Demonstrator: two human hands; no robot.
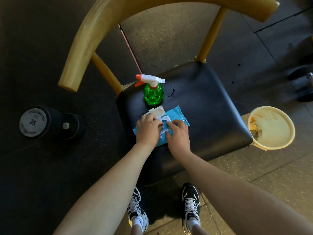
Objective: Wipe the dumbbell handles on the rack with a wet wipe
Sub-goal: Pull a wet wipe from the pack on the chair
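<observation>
A blue wet wipe pack (177,116) lies on the black chair seat (206,106), its white flip lid (156,111) standing open. My left hand (147,128) lies on the left part of the pack, fingers curled down at the white opening. Beside it my right hand (178,134) rests on the pack's right part, and its fingertips touch the same opening. Whether a wipe is between the fingers is hidden. A black dumbbell marked 35 (33,122) lies on the floor to the left. No rack is in view.
A green spray bottle (153,92) with a white and orange trigger stands on the seat behind the pack. The chair's curved wooden backrest (94,31) arches over it. A cream bucket (272,128) sits to the right of the seat. More dumbbells (301,78) lie far right.
</observation>
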